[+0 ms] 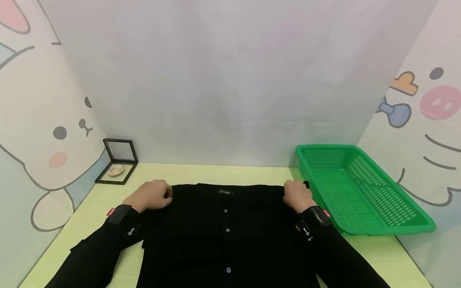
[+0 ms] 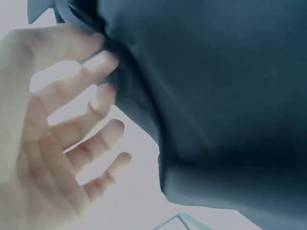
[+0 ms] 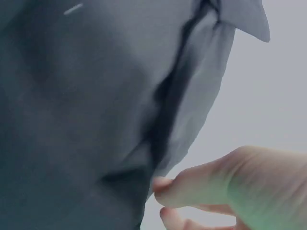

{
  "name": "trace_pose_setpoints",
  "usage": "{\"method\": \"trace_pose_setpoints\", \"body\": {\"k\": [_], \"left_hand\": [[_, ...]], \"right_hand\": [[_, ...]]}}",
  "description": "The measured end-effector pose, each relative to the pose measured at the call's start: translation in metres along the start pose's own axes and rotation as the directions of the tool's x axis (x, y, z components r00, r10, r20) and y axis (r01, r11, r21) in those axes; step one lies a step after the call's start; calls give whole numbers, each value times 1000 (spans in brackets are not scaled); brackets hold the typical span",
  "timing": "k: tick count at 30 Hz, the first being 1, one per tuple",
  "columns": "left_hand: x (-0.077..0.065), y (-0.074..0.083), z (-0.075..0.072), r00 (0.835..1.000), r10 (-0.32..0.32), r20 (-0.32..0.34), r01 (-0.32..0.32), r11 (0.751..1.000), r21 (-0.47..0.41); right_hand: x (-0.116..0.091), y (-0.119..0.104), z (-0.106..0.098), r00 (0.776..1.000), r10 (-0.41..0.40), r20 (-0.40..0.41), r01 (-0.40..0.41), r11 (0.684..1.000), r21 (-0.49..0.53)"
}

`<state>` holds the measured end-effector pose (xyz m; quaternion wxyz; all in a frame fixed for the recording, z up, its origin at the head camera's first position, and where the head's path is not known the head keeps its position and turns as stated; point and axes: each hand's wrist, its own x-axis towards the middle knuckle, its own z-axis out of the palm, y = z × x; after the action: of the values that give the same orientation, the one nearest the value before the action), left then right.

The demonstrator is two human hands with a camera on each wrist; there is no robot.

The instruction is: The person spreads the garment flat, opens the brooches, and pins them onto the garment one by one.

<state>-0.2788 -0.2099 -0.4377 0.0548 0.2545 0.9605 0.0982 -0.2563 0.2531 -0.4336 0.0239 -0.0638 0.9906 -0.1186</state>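
Red tags (image 1: 111,211) at the dark wristbands (image 1: 124,215) and a pale mark (image 1: 225,192) near the black shirt's (image 1: 259,232) top edge show no lettering that can be read.

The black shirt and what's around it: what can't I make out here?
- Shirt: head view; hem cut off by the lower edge.
- Pale mark near the collar: head view; too small to read.
- Left grip: left wrist view; too blurred to tell whether it pinches the shirt.
- Round thing in the black frame: head view; too small to identify.
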Motion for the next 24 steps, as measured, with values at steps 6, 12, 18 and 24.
{"method": "trace_pose_setpoints", "body": {"k": [6, 12, 18, 24], "left_hand": [[26, 35, 15, 999, 39, -5, -39, 981, -191], [42, 58, 30, 992, -113, 55, 125, 896, -426], [42, 72, 32, 967, -247, 68, 254, 895, -367], [31, 80, 27, 900, -435, 37, 435, 886, -163]], "right_hand": [[19, -26, 13, 968, -194, 162, 156, 963, 222], [30, -41, 35, 954, -223, 203, 140, 924, 357], [35, -47, 49, 989, -98, 108, 54, 933, 357], [29, -54, 48, 998, -1, 67, -13, 979, 204]]}}
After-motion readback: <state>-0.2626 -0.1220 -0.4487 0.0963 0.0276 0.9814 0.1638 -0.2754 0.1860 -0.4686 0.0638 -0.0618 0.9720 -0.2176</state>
